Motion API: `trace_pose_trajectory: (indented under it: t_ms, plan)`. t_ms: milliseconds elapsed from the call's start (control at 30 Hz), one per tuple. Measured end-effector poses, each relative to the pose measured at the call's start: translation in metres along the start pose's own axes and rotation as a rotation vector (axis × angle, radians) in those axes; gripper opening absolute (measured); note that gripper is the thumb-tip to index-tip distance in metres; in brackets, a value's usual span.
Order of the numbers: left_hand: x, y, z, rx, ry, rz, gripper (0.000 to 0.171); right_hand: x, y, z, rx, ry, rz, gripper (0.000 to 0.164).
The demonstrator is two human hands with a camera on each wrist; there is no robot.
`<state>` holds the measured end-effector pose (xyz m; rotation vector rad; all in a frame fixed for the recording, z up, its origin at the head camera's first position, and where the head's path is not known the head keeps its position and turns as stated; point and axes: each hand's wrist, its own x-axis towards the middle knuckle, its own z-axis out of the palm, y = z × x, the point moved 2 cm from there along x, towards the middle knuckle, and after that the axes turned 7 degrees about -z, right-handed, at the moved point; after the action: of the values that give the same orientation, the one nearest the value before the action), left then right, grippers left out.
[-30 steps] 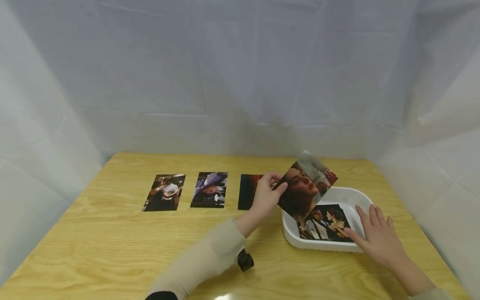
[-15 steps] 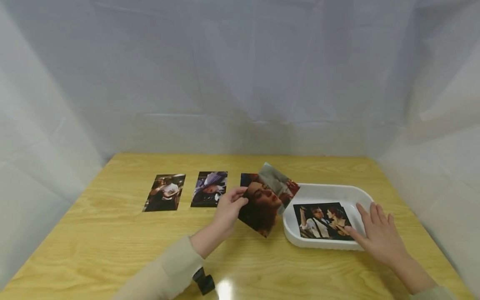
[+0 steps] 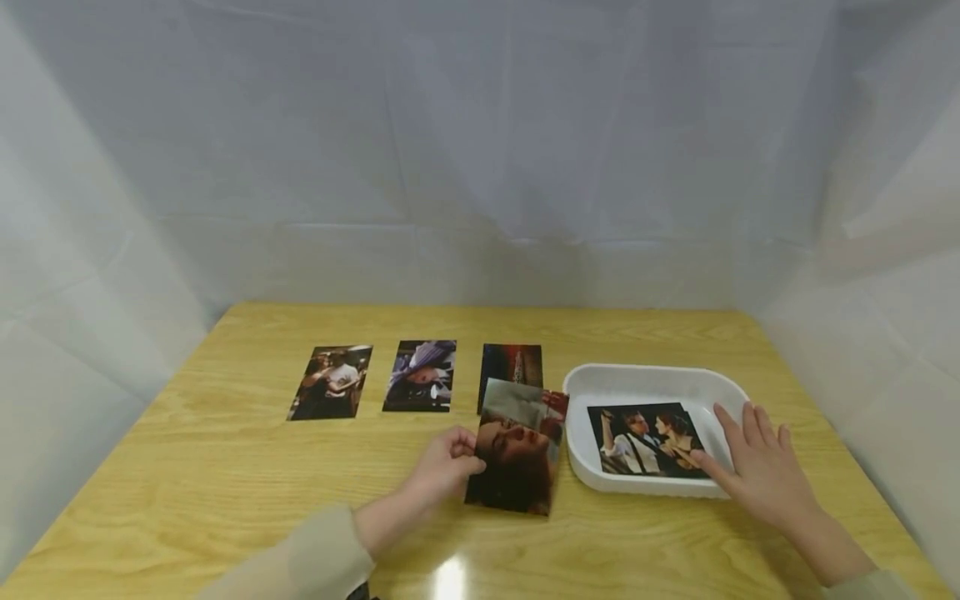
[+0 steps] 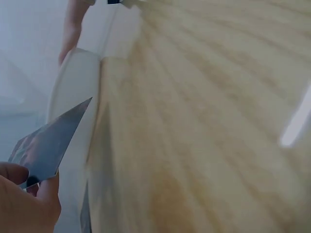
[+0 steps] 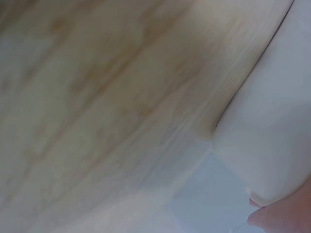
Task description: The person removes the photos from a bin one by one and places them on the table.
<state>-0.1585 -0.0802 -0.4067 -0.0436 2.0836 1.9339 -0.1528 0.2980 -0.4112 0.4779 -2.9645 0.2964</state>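
Note:
My left hand (image 3: 435, 475) pinches a photo print (image 3: 517, 454) by its left edge, thumb in front. The print shows a close-up of a head and is held over the table, left of a white tray (image 3: 656, 375); it overlaps another print in the head view. In the left wrist view the same photo print (image 4: 51, 143) tilts up from the thumb and fingers. My right hand (image 3: 768, 483) rests at the tray's right end, fingers spread and straight, thumb over the inside. Several stacked photo prints (image 3: 645, 442) lie in the tray, the top one showing two people.
Three photo prints lie in a row on the wooden table: a dancing couple (image 3: 330, 383), a purple hat (image 3: 420, 375) and a dark red scene (image 3: 512, 362), partly covered in the head view. White sheeting (image 3: 480, 167) encloses the table's back and sides.
My left hand has carried the photo print left and toward me, away from above the tray, and turned it more upright. The right hand has stayed at the tray.

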Motion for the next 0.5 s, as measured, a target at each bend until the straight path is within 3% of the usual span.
trace_pose_trajectory:
  t_ms: [200, 500]
  plan:
    - [-0.001, -0.016, -0.002, 0.117, -0.057, 0.005, 0.02, 0.0, 0.0, 0.0, -0.004, 0.005, -0.002, 0.076]
    - [0.002, -0.019, -0.013, 0.38, -0.14, -0.027, 0.021, 0.0, -0.001, 0.0, -0.001, 0.004, 0.0, 0.076]
